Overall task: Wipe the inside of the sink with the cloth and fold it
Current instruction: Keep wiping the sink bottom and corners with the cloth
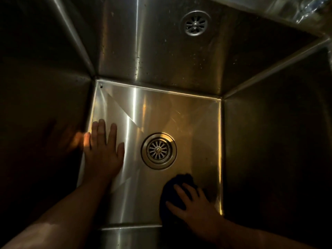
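Currently left hand (103, 150) flat, fingers spread, bracing on sink floor (188, 126) by left wall; drain strainer (158, 150) centre; right hand (194, 203) spread, pressing dark cloth (172, 191) into near-right corner; suggest firm overlapping strokes, then walls, corners, around strainer.

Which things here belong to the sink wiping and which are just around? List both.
For the job: sink; dark cloth on its floor; right hand pressing the cloth; left hand flat on the floor.
Just there: floor drain strainer; round strainer on the back wall; shiny crumpled material past the rim, too blurred to identify.
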### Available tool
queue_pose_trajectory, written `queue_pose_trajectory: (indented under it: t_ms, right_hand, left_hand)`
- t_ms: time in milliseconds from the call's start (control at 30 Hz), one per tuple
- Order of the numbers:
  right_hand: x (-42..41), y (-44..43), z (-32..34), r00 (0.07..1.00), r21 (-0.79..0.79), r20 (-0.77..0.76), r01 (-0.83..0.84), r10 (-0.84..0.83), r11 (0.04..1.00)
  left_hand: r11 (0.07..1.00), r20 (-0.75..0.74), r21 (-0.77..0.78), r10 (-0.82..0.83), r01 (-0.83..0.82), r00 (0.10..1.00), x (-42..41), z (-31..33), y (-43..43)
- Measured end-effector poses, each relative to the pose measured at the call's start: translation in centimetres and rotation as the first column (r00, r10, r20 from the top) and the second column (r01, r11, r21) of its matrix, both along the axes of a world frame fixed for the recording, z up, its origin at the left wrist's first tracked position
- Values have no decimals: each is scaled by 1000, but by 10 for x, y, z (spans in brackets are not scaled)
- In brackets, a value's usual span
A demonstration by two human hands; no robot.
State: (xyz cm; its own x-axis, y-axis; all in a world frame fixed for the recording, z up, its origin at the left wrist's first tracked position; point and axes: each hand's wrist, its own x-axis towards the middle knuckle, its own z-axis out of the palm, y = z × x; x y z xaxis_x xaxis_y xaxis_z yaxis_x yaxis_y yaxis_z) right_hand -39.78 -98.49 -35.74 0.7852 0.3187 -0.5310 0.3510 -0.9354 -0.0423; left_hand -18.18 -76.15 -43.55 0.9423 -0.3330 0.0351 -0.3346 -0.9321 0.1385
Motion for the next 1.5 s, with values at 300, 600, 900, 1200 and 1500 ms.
queue_pose_trajectory:
  t_ms: [300, 600, 900, 1200, 1500]
  right_hand:
    - [105, 17, 19, 852, 277, 247, 395, -462, 876]
    - [148, 31, -1, 954, -166, 281, 152, -101, 974]
    - [157, 69, -13, 547, 190, -100, 831, -831, 524]
    - [168, 66, -9, 100, 337, -300, 941, -949, -7]
    - [167, 56, 12, -313, 311, -742, 623, -593, -718]
  left_hand:
    - [1000, 16, -9, -6, 6, 1000, 1, 0, -1]
    - [1000, 70, 6, -12, 11, 997, 1, -3, -1]
    - [1000, 53, 5, -14, 13, 998, 1, 3, -3]
    - [1000, 14, -17, -6, 6, 1000, 1, 6, -3]
    - [999, 40, -29, -42, 43, 998, 0, 8, -1]
